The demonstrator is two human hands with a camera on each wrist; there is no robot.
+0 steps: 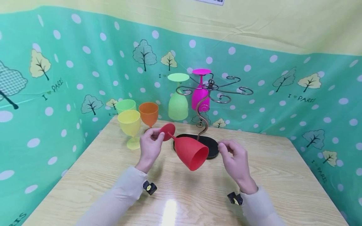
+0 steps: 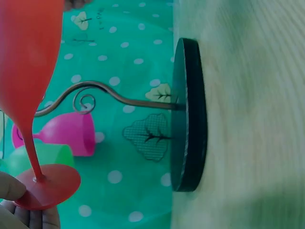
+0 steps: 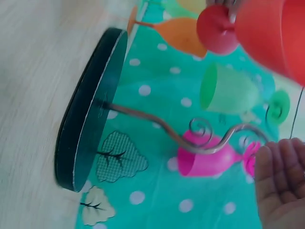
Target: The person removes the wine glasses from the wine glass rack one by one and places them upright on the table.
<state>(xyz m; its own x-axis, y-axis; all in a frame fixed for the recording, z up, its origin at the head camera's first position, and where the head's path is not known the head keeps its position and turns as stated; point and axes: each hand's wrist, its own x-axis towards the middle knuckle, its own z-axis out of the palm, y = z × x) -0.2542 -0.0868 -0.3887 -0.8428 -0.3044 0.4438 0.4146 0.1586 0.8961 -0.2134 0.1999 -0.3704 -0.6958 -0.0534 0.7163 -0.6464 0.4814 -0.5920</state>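
Note:
A red plastic goblet (image 1: 190, 151) is tipped in the air above the table, its mouth facing down and to the right. My left hand (image 1: 151, 145) pinches the rim of its round foot between thumb and fingers. To the goblet's right, my right hand (image 1: 234, 158) is raised with loosely bent fingers and holds nothing. Behind the goblet stands a metal glass rack (image 1: 210, 86) with curled arms and a black oval base (image 1: 212, 145). A light green goblet (image 1: 178, 105) and a magenta goblet (image 1: 200, 95) hang upside down from its left arms.
On the table's left (image 1: 93, 175), a yellow goblet (image 1: 129, 123), an orange goblet (image 1: 148, 113) and another green goblet (image 1: 125, 105) stand upright. The rack's right arms bear no goblets. A patterned curtain (image 1: 254, 81) closes off the back and sides.

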